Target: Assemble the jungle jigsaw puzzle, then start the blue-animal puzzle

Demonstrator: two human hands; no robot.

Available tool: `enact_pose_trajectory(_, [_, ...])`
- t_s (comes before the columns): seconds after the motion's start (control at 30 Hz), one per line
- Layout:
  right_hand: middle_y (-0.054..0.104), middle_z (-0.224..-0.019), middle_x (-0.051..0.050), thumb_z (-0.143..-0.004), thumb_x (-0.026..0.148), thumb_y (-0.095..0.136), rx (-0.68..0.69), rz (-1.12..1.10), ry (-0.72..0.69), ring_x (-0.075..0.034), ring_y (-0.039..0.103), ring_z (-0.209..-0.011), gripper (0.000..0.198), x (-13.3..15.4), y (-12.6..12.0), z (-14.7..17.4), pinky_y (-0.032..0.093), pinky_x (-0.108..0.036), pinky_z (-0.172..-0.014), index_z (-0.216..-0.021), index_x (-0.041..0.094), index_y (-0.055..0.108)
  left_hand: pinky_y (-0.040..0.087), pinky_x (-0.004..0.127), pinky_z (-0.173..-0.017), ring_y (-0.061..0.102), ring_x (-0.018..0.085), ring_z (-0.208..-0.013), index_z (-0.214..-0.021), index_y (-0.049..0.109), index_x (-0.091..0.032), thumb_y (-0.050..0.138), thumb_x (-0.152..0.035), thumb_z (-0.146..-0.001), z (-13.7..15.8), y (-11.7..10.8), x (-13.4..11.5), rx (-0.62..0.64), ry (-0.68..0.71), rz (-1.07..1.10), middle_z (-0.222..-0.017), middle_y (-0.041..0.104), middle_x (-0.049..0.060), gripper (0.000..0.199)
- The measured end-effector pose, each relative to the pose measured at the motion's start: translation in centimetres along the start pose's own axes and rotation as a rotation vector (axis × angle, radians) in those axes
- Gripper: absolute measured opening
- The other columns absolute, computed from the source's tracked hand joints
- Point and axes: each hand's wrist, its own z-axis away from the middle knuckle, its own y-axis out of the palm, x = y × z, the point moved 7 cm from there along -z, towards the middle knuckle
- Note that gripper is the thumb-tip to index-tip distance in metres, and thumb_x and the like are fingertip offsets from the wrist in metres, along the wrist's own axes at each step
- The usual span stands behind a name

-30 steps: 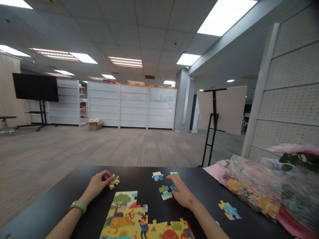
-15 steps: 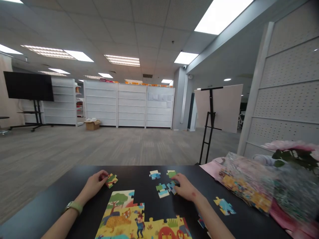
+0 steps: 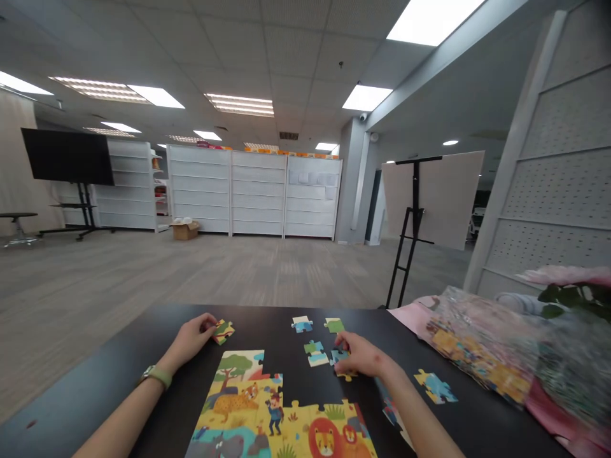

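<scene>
My left hand point(image 3: 193, 343) rests at the table's far left, thumb and fingers closed on the edge of a yellow, green and red puzzle piece point(image 3: 224, 332). My right hand point(image 3: 363, 357) is closed over a blue and yellow puzzle piece point(image 3: 340, 359), which its fingers partly cover. Just left of that lies a green, blue and cream piece point(image 3: 316, 353). Farther back are a blue and cream piece point(image 3: 301, 324) and a green piece point(image 3: 334, 325). The partly joined animal puzzle point(image 3: 252, 407) lies between my forearms, with a stepped gap at its upper right.
A blue and yellow piece point(image 3: 436, 386) lies right of my right forearm, and other pieces point(image 3: 392, 413) are partly hidden beside it. A clear plastic bag of pieces point(image 3: 477, 356) sits on pink wrapping point(image 3: 415, 316) along the right of the black table point(image 3: 157, 324).
The camera has turned slightly left and down. The piece under my right hand has come a little nearer, showing its yellow part. My left hand keeps its hold.
</scene>
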Motion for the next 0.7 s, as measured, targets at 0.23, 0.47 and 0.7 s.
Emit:
enact_pose_trajectory(0.23, [0.053, -0.080, 0.004, -0.067, 0.038, 0.076, 0.149, -0.377, -0.081, -0.012, 0.055, -0.067, 0.040, 3.0, 1.7, 0.9, 0.050, -0.028, -0.065, -0.098, 0.021, 0.059, 0.042, 0.029, -0.064, 0.063, 0.022, -0.069, -0.089, 0.068, -0.021, 0.053, -0.047, -0.080, 0.0, 0.1, 0.0, 0.010, 0.002, 0.003, -0.072, 0.069, 0.001, 0.031])
enact_pose_trajectory(0.47, [0.054, -0.074, 0.006, -0.058, 0.027, 0.085, 0.254, -0.498, -0.125, -0.008, 0.051, -0.059, 0.040, 4.9, 5.2, 0.8, 0.046, -0.024, -0.059, -0.089, 0.019, 0.062, 0.042, 0.029, -0.064, 0.062, 0.022, -0.066, -0.089, 0.068, -0.021, 0.052, -0.046, -0.079, 0.0, 0.2, 0.0, 0.008, 0.009, -0.014, -0.069, 0.066, 0.001, 0.031])
enact_pose_trajectory(0.7, [0.057, -0.074, 0.007, -0.057, 0.018, 0.085, 0.252, -0.507, -0.145, -0.008, 0.052, -0.060, 0.038, 4.8, 5.4, 0.6, 0.042, -0.021, -0.057, -0.088, 0.018, 0.063, 0.043, 0.030, -0.067, 0.063, 0.022, -0.070, -0.090, 0.068, -0.022, 0.052, -0.046, -0.080, 0.0, 0.2, 0.0, 0.022, 0.019, -0.012, -0.072, 0.068, 0.001, 0.031])
